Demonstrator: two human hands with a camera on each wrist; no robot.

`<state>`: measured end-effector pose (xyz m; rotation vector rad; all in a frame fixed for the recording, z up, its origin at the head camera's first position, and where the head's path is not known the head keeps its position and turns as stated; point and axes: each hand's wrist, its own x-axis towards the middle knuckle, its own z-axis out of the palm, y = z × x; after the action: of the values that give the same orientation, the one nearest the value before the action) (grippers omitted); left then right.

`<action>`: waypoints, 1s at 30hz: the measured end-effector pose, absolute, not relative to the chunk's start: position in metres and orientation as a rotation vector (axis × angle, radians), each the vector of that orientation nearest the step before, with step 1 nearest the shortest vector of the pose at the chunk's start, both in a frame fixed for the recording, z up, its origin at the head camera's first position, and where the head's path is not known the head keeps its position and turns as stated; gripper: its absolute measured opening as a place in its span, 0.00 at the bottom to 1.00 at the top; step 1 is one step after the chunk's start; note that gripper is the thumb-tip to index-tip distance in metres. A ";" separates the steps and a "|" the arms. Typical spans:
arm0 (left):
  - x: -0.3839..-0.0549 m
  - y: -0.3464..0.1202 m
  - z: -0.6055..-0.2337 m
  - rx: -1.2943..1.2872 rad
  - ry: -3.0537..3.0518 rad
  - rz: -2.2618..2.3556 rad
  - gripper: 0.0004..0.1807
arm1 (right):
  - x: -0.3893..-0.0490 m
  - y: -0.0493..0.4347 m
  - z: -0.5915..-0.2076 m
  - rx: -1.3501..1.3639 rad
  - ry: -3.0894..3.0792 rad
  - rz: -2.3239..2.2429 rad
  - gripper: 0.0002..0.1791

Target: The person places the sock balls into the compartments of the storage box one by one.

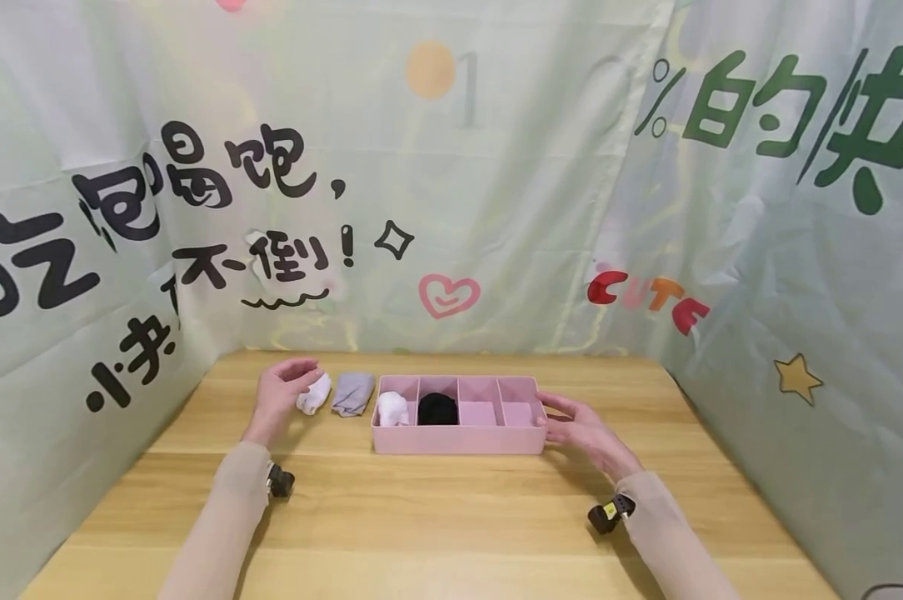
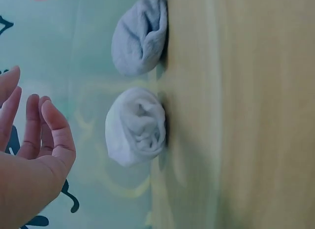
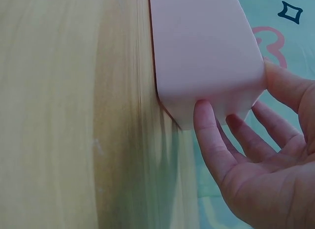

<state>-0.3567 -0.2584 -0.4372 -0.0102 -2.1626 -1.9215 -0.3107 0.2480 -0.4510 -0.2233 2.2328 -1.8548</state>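
Note:
My left hand (image 1: 282, 393) hovers beside a white rolled sock (image 2: 135, 128) on the table, its fingers loosely bent. In the left wrist view a gap shows between hand and sock. A grey rolled sock (image 1: 353, 394) lies just right of the white one. My right hand (image 1: 582, 429) touches the right end of a pink divided box (image 1: 459, 441), fingertips resting against its end wall in the right wrist view. Inside the box, a white sock (image 1: 393, 409) sits in the leftmost compartment and a black sock (image 1: 438, 409) in the one beside it. Nothing shows in the two right compartments.
The wooden table (image 1: 436, 517) extends in front of the box. Pale printed curtains (image 1: 511, 208) enclose it at the back and both sides. A dark cable (image 1: 897, 588) shows at the lower right corner.

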 end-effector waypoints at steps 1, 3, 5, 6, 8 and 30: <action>-0.358 -0.260 -0.436 0.010 -2.156 -1.932 0.24 | -0.311 0.248 -0.451 -0.226 2.235 -1.849 0.36; -0.362 -0.264 -0.434 0.053 -2.155 -1.941 0.25 | -0.311 0.248 -0.450 -0.233 2.238 -1.837 0.36; -0.366 -0.267 -0.434 0.065 -2.149 -1.950 0.26 | -0.311 0.248 -0.449 -0.224 2.241 -1.832 0.36; -0.367 -0.269 -0.434 0.063 -2.145 -1.955 0.26 | -0.311 0.249 -0.449 -0.219 2.245 -1.829 0.36; -0.371 -0.272 -0.436 0.064 -2.150 -1.948 0.26 | -0.312 0.249 -0.448 -0.215 2.249 -1.830 0.36; -0.398 -0.297 -0.463 0.016 -2.506 -1.890 0.35 | -0.312 0.245 -0.447 -0.174 2.234 -1.862 0.35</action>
<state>-0.3976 -0.2974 -0.4632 0.0161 -2.5058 -1.8896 -0.3123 0.2454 -0.4473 -0.1741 2.2343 -1.8623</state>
